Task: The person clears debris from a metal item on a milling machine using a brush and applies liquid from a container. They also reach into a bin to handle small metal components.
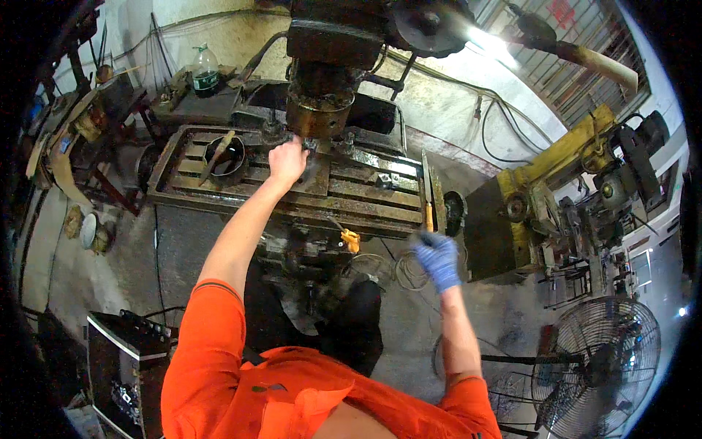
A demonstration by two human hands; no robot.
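Note:
My bare left hand (288, 161) reaches under the spindle head (319, 110) of a milling machine. Its fingers are curled closed at a small metal part (310, 145), and what they grip is hidden. My right hand (437, 260), in a blue glove, is off the right front corner of the slotted machine table (358, 208). Its fingers are smeared by motion, close to the yellow handle of a file (429, 216). The file's long blade lies along the table's right end. Whether the glove touches the handle I cannot tell.
On the table's left stands a round pot (225, 156) of dark liquid with a brush across it. A small metal block (385, 180) sits right of the spindle. A yellow-handled tool (350, 240) hangs at the front edge. A fan (603, 366) stands at lower right.

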